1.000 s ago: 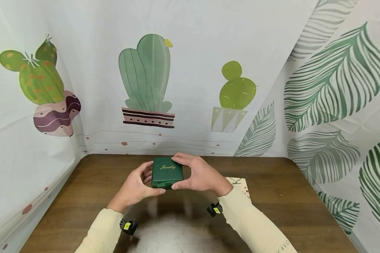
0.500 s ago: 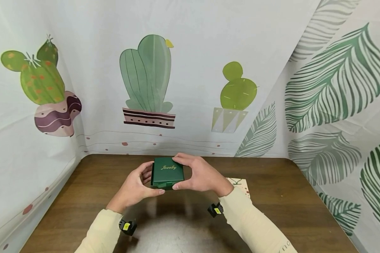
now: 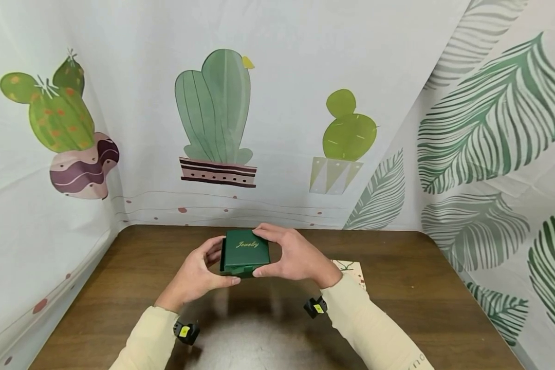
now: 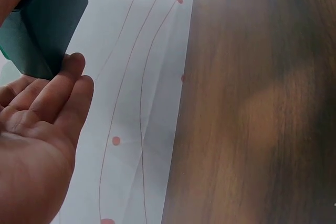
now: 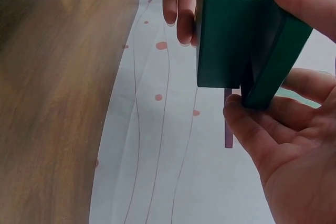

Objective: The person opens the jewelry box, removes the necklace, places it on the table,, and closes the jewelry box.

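Note:
A small green jewelry box (image 3: 247, 252) with gold "Jewelry" lettering is held above the table between both hands. My left hand (image 3: 196, 272) grips its left side, thumb along the lower front edge. On the right side my right hand (image 3: 300, 255) pinches the lid, thumb at the front and fingers at the back. A gap shows between the box's lid (image 5: 281, 59) and its base (image 5: 226, 40) in the right wrist view. The left wrist view has the box's underside (image 4: 58, 19) over my left fingers (image 4: 60, 90). What is inside the box is hidden.
A cream printed card (image 3: 351, 272) lies on the brown wooden table (image 3: 425, 308), partly behind the right forearm. A white curtain (image 3: 287, 61) with printed cacti and leaves hangs along the table's back and sides.
The lid has shifted slightly to the right, and a dark strip of the base now shows more at the box's left edge. Both hands keep nearly the same place.

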Tool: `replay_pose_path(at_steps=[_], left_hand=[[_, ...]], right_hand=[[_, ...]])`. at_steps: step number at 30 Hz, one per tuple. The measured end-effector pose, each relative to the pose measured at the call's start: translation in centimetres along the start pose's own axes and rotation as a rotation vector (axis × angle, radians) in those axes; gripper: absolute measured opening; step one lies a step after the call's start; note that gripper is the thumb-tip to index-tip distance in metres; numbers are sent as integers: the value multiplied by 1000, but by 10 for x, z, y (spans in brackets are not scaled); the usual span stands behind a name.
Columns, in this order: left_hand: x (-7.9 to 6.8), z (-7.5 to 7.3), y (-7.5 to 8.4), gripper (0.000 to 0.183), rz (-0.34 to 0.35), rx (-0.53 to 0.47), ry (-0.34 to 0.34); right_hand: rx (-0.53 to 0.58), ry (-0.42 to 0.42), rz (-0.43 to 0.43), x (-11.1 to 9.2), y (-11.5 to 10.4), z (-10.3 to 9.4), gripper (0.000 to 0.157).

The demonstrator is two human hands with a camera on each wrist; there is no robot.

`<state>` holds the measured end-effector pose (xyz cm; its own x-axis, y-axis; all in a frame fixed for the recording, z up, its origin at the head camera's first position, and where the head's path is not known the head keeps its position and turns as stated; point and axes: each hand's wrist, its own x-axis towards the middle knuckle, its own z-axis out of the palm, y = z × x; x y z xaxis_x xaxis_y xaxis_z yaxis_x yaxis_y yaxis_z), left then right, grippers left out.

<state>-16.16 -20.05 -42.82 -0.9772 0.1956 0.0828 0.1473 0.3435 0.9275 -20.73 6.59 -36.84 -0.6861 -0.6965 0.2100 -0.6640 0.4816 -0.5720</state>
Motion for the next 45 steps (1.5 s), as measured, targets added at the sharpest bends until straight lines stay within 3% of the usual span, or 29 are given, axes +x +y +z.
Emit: replay_pose_path(at_steps=[45], left_hand=[[-6,-9,-6,91,16,21,25]], right_hand=[[-30,28,45,-11,4,-6,82]])
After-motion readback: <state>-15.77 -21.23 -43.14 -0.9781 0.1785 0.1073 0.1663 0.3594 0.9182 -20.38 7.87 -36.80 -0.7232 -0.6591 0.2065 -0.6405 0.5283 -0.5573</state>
